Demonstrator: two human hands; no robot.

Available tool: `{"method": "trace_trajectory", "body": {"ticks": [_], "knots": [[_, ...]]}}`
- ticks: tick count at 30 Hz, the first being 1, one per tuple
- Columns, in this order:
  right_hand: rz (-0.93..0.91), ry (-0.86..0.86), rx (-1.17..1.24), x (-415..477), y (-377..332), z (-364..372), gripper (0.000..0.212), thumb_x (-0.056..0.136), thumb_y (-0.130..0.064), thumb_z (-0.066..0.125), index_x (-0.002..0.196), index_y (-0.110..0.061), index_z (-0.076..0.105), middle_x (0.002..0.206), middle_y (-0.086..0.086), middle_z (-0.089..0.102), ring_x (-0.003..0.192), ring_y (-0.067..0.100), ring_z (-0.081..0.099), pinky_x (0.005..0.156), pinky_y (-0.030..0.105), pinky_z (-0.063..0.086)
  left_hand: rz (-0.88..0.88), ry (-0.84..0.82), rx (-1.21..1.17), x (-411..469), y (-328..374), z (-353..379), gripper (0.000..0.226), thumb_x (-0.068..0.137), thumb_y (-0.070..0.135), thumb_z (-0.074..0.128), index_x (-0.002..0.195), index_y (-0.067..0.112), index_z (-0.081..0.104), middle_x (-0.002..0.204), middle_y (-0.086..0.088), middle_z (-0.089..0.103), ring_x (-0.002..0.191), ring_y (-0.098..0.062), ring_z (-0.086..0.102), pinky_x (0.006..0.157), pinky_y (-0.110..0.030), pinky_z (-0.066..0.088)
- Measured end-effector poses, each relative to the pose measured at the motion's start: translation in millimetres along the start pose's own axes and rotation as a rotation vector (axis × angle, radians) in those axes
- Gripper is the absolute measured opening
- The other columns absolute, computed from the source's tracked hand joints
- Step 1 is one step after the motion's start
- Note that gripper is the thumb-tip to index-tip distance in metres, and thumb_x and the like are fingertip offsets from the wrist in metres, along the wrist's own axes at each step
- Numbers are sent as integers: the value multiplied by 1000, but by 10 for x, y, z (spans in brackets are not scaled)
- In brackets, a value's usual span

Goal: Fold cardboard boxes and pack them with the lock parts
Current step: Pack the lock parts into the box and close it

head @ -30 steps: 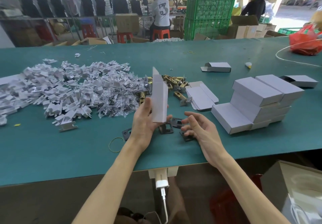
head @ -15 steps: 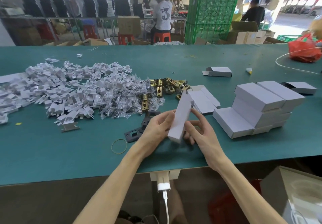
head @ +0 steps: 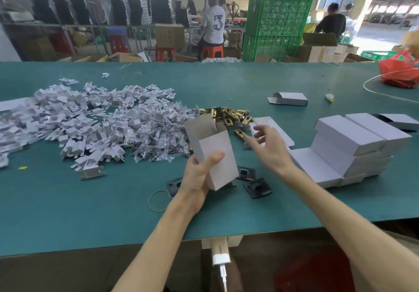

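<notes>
My left hand [head: 196, 176] grips a white cardboard box [head: 213, 151], held upright with its top flaps open. My right hand [head: 267, 146] hovers to the right of the box with fingers spread and relaxed, holding nothing, above flat box blanks [head: 275, 130] and near the brass latch parts [head: 229, 114]. Black plates [head: 257, 187] lie on the green table [head: 68, 205] under the box. A heap of small bagged screws [head: 156, 137] and white card inserts [head: 74, 119] spreads to the left.
Folded white boxes [head: 353, 142] are stacked at the right. One half-open box [head: 289, 98] lies further back. A yellow rubber band [head: 158, 201] sits by my left wrist. A red bag [head: 399, 71] and white cord lie far right. People work beyond the table.
The flat blank has been opened into a box shape and stood upright in my left hand. My right hand let go of it and moved right and forward toward the latch parts.
</notes>
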State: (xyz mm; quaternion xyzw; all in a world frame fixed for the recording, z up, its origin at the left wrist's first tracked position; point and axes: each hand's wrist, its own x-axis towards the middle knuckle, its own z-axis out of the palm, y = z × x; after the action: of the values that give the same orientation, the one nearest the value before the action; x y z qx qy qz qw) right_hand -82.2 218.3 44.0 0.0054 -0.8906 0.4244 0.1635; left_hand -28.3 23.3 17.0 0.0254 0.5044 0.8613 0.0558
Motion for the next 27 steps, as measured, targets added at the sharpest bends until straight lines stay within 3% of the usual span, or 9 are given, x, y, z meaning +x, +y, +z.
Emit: {"method": "trace_trajectory", "body": {"ticks": [2, 4, 6, 9, 14, 17, 20, 22, 27], "knots": [[-33, -72, -347, 294, 5, 73, 40, 98, -37, 62, 126, -9, 58, 121, 13, 60, 115, 31, 51, 97, 40, 42, -36, 34, 34, 3, -15, 2, 60, 72, 29, 86, 126, 13, 67, 117, -10, 76, 108, -32, 71, 86, -51, 63], [-28, -145, -604, 480, -2, 170, 43, 99, -45, 55, 123, -9, 58, 126, 14, 61, 121, 35, 47, 99, 43, 36, -40, -11, 44, 12, -29, -13, 53, 75, 30, 86, 123, 16, 69, 116, -10, 77, 104, -29, 73, 86, -47, 63], [23, -215, -705, 585, -29, 269, 42, 100, -46, 52, 118, -9, 58, 127, 15, 60, 121, 36, 49, 100, 45, 34, -25, -59, 40, 10, -26, -18, 45, 79, 30, 86, 120, 18, 72, 118, -9, 77, 103, -25, 74, 84, -41, 63], [48, -255, -762, 638, -75, 367, 22, 99, -28, 52, 111, -10, 58, 126, 15, 58, 118, 35, 51, 101, 45, 30, -21, -118, 87, -3, -22, 2, 42, 78, 33, 87, 117, 22, 76, 120, -8, 76, 106, -23, 73, 86, -36, 61], [95, -287, -589, 569, -168, 264, 19, 97, -16, 51, 111, -7, 60, 116, 14, 62, 114, 37, 55, 96, 45, 31, -38, -233, 168, -30, -37, 7, 35, 85, 25, 84, 119, 23, 76, 123, -10, 75, 114, -27, 71, 93, -38, 59], [150, -255, -448, 486, -222, 61, 13, 89, -15, 64, 92, -3, 66, 91, 12, 66, 89, 32, 61, 78, 36, 40, -62, -243, 159, -42, -35, 13, 33, 87, 21, 81, 119, 20, 76, 124, -12, 74, 114, -29, 71, 91, -38, 60], [176, -192, -135, 362, -341, -252, 16, 77, -7, 77, 72, -3, 62, 71, 11, 61, 70, 25, 54, 62, 31, 43, -68, -231, 130, -58, -15, 18, 38, 86, 21, 80, 123, 16, 74, 125, -14, 74, 114, -31, 71, 89, -38, 60], [125, -116, 35, 276, -457, -485, 21, 78, -11, 83, 73, -4, 64, 76, 15, 69, 72, 25, 60, 65, 34, 49, -65, -220, 121, -73, -7, 32, 42, 85, 21, 80, 125, 14, 72, 125, -14, 74, 114, -31, 71, 89, -39, 61], [-50, 19, 320, 90, -867, -913, 36, 79, -14, 85, 102, 5, 64, 94, 18, 72, 85, 33, 73, 71, 35, 62, -49, -234, 121, -92, -10, 60, 41, 82, 22, 85, 122, 21, 74, 126, -12, 73, 115, -30, 70, 89, -39, 61]]}}
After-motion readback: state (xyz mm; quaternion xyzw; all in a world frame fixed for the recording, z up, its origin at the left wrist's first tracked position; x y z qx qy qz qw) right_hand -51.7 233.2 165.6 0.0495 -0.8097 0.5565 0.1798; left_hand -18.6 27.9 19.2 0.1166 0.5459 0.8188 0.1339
